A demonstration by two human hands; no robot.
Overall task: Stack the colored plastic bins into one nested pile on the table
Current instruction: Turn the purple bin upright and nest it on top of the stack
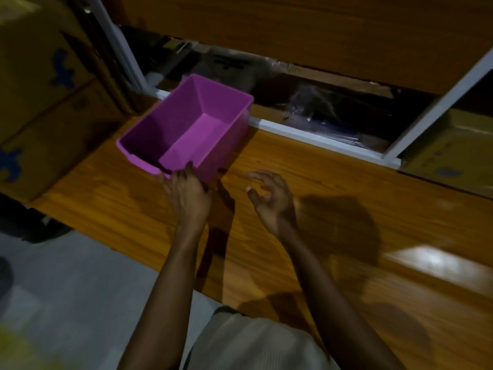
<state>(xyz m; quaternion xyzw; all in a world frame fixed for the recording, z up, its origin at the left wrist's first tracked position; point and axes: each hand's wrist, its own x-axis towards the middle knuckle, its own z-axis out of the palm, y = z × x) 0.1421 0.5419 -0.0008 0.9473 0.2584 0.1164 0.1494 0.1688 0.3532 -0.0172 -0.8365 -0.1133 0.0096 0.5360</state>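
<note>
A single purple plastic bin [186, 126] stands upright and empty on the wooden table [346, 209], near its far left corner. My left hand [186, 193] rests against the bin's near short end, fingertips touching the rim; whether it grips the rim is unclear. My right hand [272, 198] hovers above the table to the right of the bin, fingers spread and curled, holding nothing. No other colored bin is in view.
Cardboard boxes [40, 102] are stacked to the left of the table. A white-framed shelf [320, 134] with dark bagged items runs behind the table's far edge. Grey floor [66, 289] lies at lower left.
</note>
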